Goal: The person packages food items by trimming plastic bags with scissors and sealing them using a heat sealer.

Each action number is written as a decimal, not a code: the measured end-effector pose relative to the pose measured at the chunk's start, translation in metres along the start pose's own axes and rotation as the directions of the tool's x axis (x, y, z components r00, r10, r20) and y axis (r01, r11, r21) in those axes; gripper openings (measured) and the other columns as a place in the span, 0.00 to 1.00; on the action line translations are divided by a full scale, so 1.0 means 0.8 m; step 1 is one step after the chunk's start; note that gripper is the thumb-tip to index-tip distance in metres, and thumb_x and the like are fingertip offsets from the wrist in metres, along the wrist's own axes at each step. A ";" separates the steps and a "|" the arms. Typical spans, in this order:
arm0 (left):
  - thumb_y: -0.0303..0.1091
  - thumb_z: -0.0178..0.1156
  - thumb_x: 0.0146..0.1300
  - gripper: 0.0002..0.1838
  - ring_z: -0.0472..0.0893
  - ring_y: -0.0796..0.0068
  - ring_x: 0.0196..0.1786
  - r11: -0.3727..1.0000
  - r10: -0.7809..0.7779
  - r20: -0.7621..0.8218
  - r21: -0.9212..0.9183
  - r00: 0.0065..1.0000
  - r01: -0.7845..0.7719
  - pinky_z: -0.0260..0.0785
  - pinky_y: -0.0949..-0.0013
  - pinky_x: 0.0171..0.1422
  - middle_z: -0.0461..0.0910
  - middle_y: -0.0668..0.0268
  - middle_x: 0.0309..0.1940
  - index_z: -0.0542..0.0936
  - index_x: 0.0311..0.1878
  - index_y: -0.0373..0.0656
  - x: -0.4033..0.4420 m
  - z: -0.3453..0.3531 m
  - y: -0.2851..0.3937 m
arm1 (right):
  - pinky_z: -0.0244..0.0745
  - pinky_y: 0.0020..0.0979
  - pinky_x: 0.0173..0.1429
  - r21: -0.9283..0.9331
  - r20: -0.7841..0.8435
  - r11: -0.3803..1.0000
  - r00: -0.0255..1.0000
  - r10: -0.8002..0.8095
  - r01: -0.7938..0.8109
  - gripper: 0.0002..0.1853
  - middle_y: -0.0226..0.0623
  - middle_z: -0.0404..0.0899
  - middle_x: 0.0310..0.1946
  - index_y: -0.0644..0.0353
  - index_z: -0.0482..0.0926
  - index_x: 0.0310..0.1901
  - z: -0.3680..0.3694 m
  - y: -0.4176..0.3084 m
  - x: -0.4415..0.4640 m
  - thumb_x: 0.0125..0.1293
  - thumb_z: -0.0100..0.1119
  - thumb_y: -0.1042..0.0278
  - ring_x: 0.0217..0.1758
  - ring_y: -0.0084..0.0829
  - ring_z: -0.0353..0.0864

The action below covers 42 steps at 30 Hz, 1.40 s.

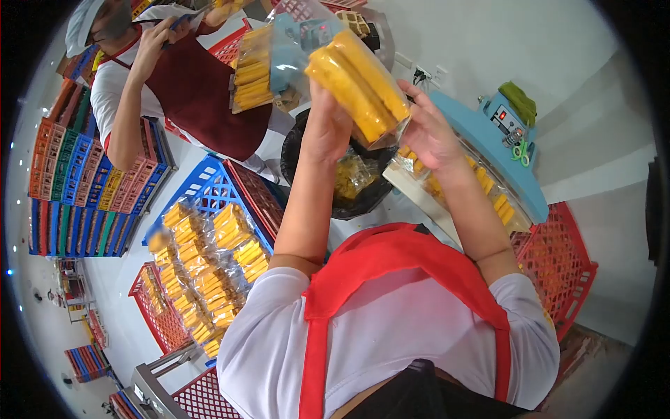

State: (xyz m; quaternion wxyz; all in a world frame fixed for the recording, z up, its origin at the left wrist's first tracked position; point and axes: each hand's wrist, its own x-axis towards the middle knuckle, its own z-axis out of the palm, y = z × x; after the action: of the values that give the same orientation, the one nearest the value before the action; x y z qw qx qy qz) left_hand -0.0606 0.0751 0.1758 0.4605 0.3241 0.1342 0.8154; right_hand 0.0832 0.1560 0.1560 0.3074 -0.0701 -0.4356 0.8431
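Note:
A clear plastic bag of thick yellow sticks is raised in front of me, tilted, with its loose open-looking end toward the top left. My left hand supports it from the near left side, its fingers partly hidden behind the bag. At the bag's lower right end, my right hand holds the edge between thumb and fingers. Just beyond my right forearm is a light blue sealing machine, with more bagged yellow sticks lying along its front.
A black-lined bin with plastic scraps stands below the bag. To the left, a blue crate carries several packed bags. Green scissors hang on the machine; a red crate is below it. A co-worker in a maroon apron stands opposite.

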 end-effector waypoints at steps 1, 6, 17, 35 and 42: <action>0.45 0.55 0.55 0.33 0.65 0.66 0.58 0.992 -0.037 -0.030 0.123 0.999 0.040 0.56 0.62 0.61 0.65 0.63 0.54 0.55 0.60 0.43 -0.001 -0.004 -0.001 | 0.63 0.35 0.57 -0.005 -0.001 1.000 1.000 0.001 -0.001 0.35 0.38 0.64 0.54 0.62 0.55 0.59 -0.001 0.001 -0.003 0.55 0.57 0.55 0.57 0.32 0.65; 0.37 0.55 0.53 0.30 0.69 0.64 0.54 0.962 -0.259 0.045 -0.071 0.965 0.262 0.62 0.61 0.57 0.67 0.59 0.52 0.58 0.59 0.42 -0.018 -0.023 0.002 | 0.55 0.30 0.61 -0.243 0.145 0.963 0.986 -0.087 0.120 0.29 0.38 0.63 0.55 0.61 0.56 0.60 0.002 -0.019 -0.001 0.59 0.52 0.64 0.60 0.29 0.60; 0.55 0.42 0.58 0.28 0.74 0.57 0.44 0.637 -0.590 -0.038 -0.636 0.806 0.436 0.69 0.58 0.48 0.71 0.54 0.45 0.67 0.51 0.41 -0.053 0.023 -0.030 | 0.71 0.27 0.47 -0.004 0.359 0.832 0.776 0.519 -0.554 0.20 0.42 0.75 0.43 0.69 0.68 0.48 -0.013 -0.003 0.107 0.59 0.50 0.61 0.44 0.26 0.75; 0.48 0.59 0.49 0.32 0.71 0.65 0.52 0.736 -0.576 0.140 -0.340 0.805 0.586 0.62 0.59 0.57 0.71 0.60 0.50 0.66 0.55 0.42 -0.040 -0.032 -0.012 | 0.66 0.29 0.54 -0.257 0.245 0.947 0.961 -0.130 0.193 0.20 0.42 0.70 0.49 0.65 0.67 0.50 0.044 -0.059 0.066 0.57 0.52 0.68 0.50 0.31 0.70; 0.42 0.66 0.44 0.51 0.59 0.64 0.62 0.901 -0.434 0.294 0.123 0.852 0.416 0.54 0.63 0.63 0.56 0.62 0.60 0.42 0.65 0.45 0.009 -0.041 -0.039 | 0.56 0.28 0.61 -0.553 -0.064 0.829 0.988 -0.138 0.080 0.33 0.39 0.63 0.55 0.66 0.55 0.60 0.000 -0.032 -0.049 0.55 0.56 0.66 0.59 0.28 0.62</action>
State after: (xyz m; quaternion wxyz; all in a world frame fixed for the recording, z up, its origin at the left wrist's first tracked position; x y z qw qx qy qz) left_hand -0.0644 0.1005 0.1379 0.6356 0.4246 0.1499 0.6271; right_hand 0.1264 0.1446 0.1699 0.3437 -0.1728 -0.6459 0.6594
